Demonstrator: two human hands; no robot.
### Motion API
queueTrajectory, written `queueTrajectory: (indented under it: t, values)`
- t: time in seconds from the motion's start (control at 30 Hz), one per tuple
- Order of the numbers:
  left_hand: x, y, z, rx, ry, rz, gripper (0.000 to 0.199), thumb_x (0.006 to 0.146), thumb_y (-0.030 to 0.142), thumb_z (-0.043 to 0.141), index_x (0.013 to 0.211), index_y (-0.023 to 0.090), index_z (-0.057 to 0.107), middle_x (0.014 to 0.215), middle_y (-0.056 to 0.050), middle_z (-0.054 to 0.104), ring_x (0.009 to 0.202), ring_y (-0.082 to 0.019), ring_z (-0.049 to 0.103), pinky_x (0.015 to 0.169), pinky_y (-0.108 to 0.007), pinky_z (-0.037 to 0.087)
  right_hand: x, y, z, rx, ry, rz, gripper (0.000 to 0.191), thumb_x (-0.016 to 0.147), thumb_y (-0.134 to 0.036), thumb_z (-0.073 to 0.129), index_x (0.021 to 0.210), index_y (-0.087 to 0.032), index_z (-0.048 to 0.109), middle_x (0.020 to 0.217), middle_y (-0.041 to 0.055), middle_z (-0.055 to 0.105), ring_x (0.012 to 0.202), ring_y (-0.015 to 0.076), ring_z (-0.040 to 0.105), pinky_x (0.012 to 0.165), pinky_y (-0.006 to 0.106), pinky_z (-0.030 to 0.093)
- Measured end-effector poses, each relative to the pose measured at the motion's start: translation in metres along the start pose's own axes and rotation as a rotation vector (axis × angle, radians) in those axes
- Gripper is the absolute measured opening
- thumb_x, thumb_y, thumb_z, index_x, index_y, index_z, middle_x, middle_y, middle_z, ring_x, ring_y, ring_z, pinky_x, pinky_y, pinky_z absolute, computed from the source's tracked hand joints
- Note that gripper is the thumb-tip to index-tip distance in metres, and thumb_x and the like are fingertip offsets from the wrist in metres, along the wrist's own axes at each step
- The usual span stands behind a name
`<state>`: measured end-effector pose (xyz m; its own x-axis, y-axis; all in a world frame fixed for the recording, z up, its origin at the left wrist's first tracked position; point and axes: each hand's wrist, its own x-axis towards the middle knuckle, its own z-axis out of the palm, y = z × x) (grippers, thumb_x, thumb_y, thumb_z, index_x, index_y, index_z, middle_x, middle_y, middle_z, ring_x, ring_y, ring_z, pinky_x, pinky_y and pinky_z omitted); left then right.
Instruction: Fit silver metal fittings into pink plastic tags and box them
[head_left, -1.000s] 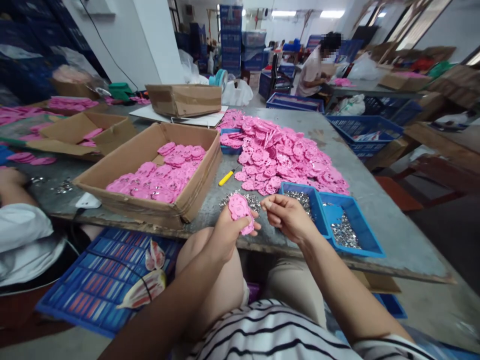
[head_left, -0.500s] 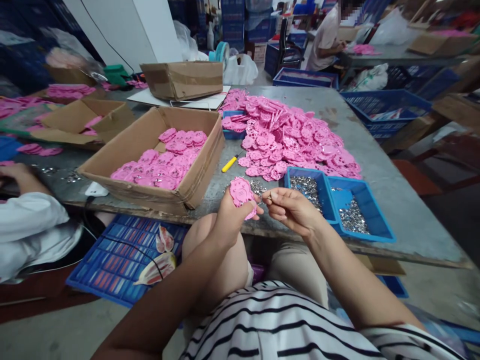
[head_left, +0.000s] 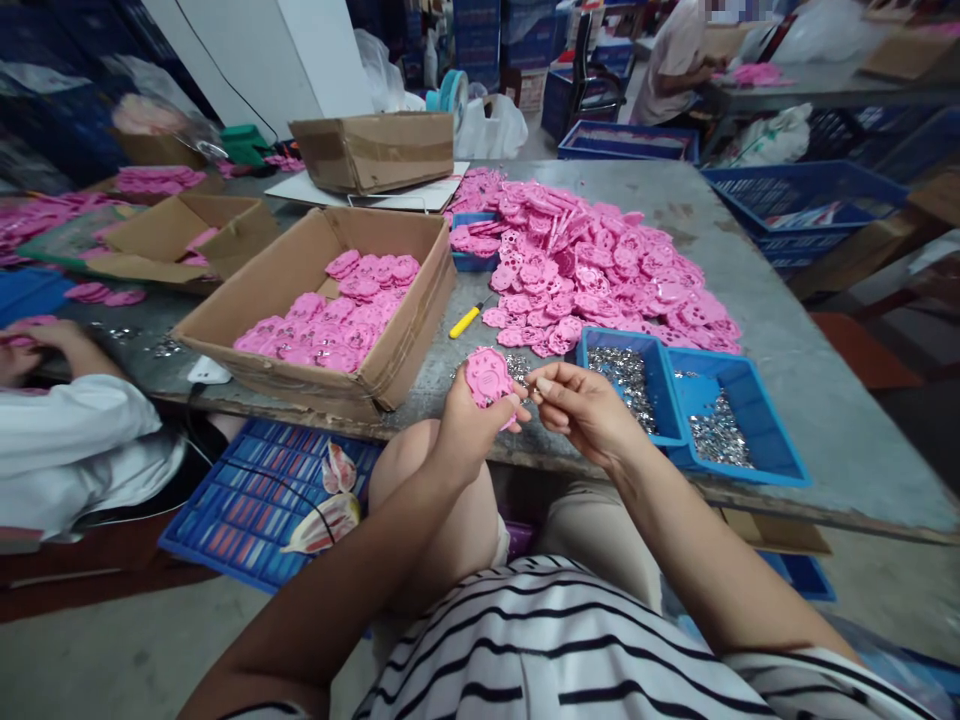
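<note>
My left hand (head_left: pixel 466 428) is closed around a pink plastic piece (head_left: pixel 489 378), a flat plate with a scalloped edge and a raised round middle. Right beside it, my right hand (head_left: pixel 585 408) pinches something tiny at its fingertips, too small to make out. Those fingertips are close to the plate's right edge; whether they touch it I cannot tell. Behind the hands, small shiny metal parts (head_left: pixel 517 366) lie loose on the table. To the right stand two blue trays, a nearer-left one (head_left: pixel 679 425) and a right one (head_left: pixel 791 465), both holding small metal parts.
A large heap of pink pieces (head_left: pixel 600 260) covers the table's middle. An open cardboard box (head_left: pixel 405 350) with pink pieces stands left, near a yellow-handled tool (head_left: pixel 466 321). A co-worker's white sleeve (head_left: pixel 97 435) is at far left. A blue crate (head_left: pixel 217 555) sits below the table edge.
The view has shifted slightly. In my left hand the pink piece has turned a little, showing more of its round middle. My right hand stays pinched beside it.
</note>
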<state>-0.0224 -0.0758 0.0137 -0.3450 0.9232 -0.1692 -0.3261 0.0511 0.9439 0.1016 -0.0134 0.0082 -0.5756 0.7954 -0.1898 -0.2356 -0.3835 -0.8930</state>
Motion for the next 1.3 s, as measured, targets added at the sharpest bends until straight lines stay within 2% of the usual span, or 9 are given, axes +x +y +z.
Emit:
queueTrajectory:
  t: [0.13, 0.33, 0.53, 0.63, 0.83, 1.0, 1.17, 1.3]
  values:
    - [0.003, -0.003, 0.0, 0.055, 0.037, 0.025, 0.043, 0.06, 0.017, 0.066, 0.099, 0.018, 0.047, 0.072, 0.004, 0.063, 0.052, -0.011, 0.06, 0.045, -0.02, 0.047, 0.002, 0.001, 0.002, -0.046, -0.046, 0.038, 0.046, 0.054, -0.043, 0.086, 0.077, -0.015, 0.058, 0.05, -0.0057, 0.056, 0.035, 0.0011, 0.032, 0.037, 0.018, 0.016]
    - [0.006, -0.005, -0.001, 0.205, 0.068, 0.033, 0.044, 0.062, 0.009, 0.064, 0.104, 0.017, 0.051, 0.069, 0.004, 0.061, 0.05, -0.01, 0.058, 0.046, -0.021, 0.047, 0.004, -0.002, 0.002, -0.108, -0.086, 0.12, 0.053, 0.052, -0.04, 0.088, 0.085, -0.017, 0.054, 0.053, -0.0068, 0.059, 0.034, 0.0009, 0.031, 0.036, 0.017, 0.015]
    - [0.007, -0.015, -0.007, 0.427, 0.133, 0.198, 0.047, 0.063, 0.01, 0.067, 0.107, 0.019, 0.054, 0.084, -0.001, 0.063, 0.067, -0.013, 0.061, 0.056, -0.024, 0.052, 0.003, -0.004, 0.004, -0.099, -0.084, 0.142, 0.046, 0.051, -0.038, 0.088, 0.074, -0.016, 0.056, 0.054, -0.0059, 0.059, 0.033, -0.0001, 0.03, 0.035, 0.017, 0.015]
    - [0.007, -0.016, -0.007, 0.431, 0.208, 0.254, 0.043, 0.064, 0.013, 0.067, 0.104, 0.019, 0.052, 0.083, -0.001, 0.064, 0.066, -0.013, 0.062, 0.055, -0.023, 0.052, 0.001, -0.002, 0.009, -0.059, -0.068, 0.088, 0.043, 0.052, -0.041, 0.087, 0.067, -0.015, 0.056, 0.055, -0.0036, 0.06, 0.035, 0.0, 0.032, 0.036, 0.018, 0.017]
    - [0.009, -0.005, -0.002, 0.196, 0.192, 0.125, 0.039, 0.065, 0.009, 0.062, 0.096, 0.021, 0.042, 0.065, 0.005, 0.059, 0.046, -0.01, 0.057, 0.04, -0.021, 0.046, 0.002, 0.011, 0.016, -0.028, 0.02, -0.017, 0.042, 0.049, -0.042, 0.087, 0.063, -0.016, 0.057, 0.049, -0.0052, 0.055, 0.036, 0.0017, 0.031, 0.037, 0.019, 0.017]
    - [0.008, -0.003, -0.002, 0.14, 0.188, 0.146, 0.041, 0.062, 0.008, 0.063, 0.094, 0.021, 0.042, 0.066, 0.006, 0.059, 0.046, -0.01, 0.058, 0.039, -0.02, 0.046, 0.003, 0.017, 0.019, -0.159, 0.111, -0.158, 0.034, 0.057, -0.042, 0.083, 0.063, -0.018, 0.06, 0.05, -0.0045, 0.053, 0.041, 0.0044, 0.032, 0.04, 0.021, 0.019]
    - [0.007, -0.004, -0.004, 0.129, 0.189, 0.151, 0.041, 0.062, 0.012, 0.067, 0.093, 0.022, 0.042, 0.066, 0.006, 0.058, 0.047, -0.01, 0.057, 0.04, -0.02, 0.045, 0.0, 0.021, 0.02, -0.281, 0.127, -0.223, 0.03, 0.064, -0.044, 0.078, 0.065, -0.02, 0.06, 0.056, -0.0019, 0.055, 0.05, 0.0092, 0.038, 0.046, 0.024, 0.028]
    - [0.006, -0.004, -0.004, 0.103, 0.176, 0.138, 0.043, 0.061, 0.014, 0.069, 0.094, 0.022, 0.042, 0.068, 0.006, 0.058, 0.047, -0.009, 0.056, 0.04, -0.02, 0.044, 0.0, 0.025, 0.021, -0.417, 0.19, -0.313, 0.027, 0.073, -0.045, 0.071, 0.065, -0.021, 0.059, 0.062, 0.0003, 0.055, 0.058, 0.0126, 0.042, 0.055, 0.028, 0.036]
